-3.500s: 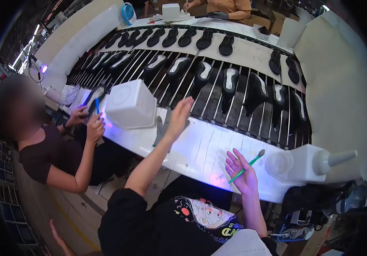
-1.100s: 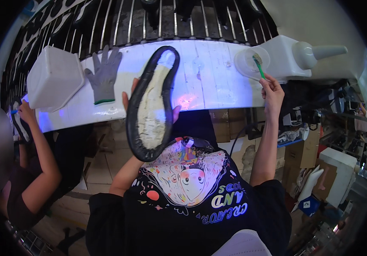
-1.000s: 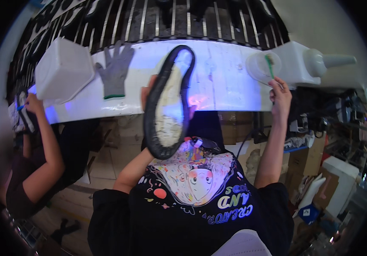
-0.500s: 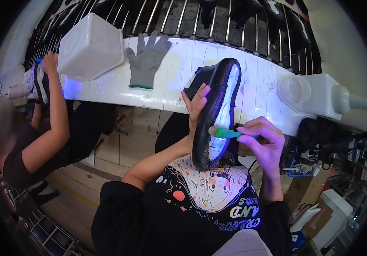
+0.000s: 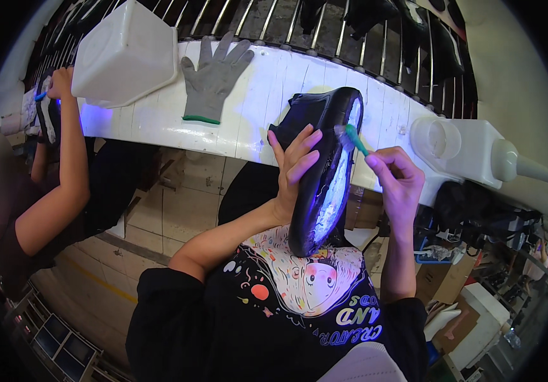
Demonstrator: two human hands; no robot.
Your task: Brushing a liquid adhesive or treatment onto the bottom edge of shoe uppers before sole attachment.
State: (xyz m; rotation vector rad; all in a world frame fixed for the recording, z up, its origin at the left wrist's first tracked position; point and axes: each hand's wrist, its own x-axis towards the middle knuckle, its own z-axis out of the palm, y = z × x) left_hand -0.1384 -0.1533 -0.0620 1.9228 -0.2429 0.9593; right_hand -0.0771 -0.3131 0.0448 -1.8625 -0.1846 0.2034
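My left hand (image 5: 294, 172) is closed on a black boot (image 5: 304, 216), its fingers lying over the side and the thumb hidden. The boot stands tilted with its lower end against my shirt and its upper end over the table edge. A long whitish strip (image 5: 332, 196) runs along its underside, which faces right. In my right hand (image 5: 399, 175), pinched between thumb and fingers, is a small brush (image 5: 355, 139) with a green handle. Its bristles touch the boot near the far end of the strip.
A white table (image 5: 248, 127) carries a grey glove (image 5: 213, 79), a white plastic container (image 5: 124, 57) and, at right, a white bottle (image 5: 478, 149) with a round opening. Beyond runs a roller conveyor (image 5: 287, 25) bearing black boots. At left, a co-worker's arm (image 5: 73, 153) handles another shoe.
The brush in my right hand has moved from the near part of the strip up to the far end of the boot. My left hand still grips the boot.
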